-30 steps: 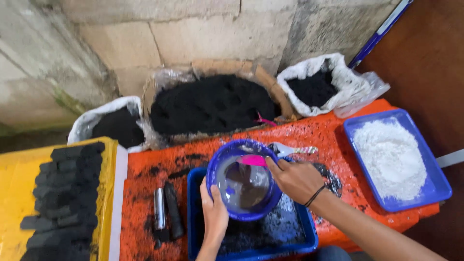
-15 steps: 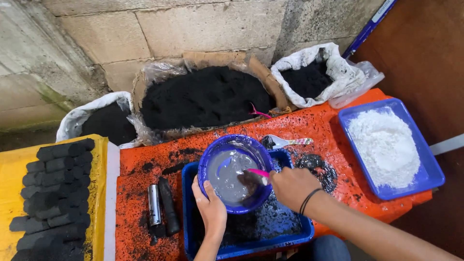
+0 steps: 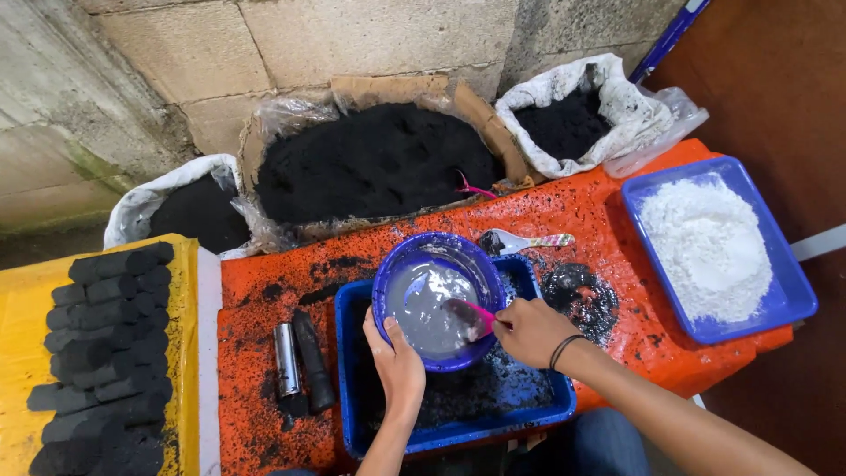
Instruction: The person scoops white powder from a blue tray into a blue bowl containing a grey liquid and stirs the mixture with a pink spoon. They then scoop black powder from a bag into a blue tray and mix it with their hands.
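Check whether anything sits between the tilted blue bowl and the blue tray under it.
Nothing visible does. The blue bowl is tilted over the blue tray, held at its near rim by the left hand. The right hand works a pink spoon inside the bowl. Only black powder lies in the tray below.
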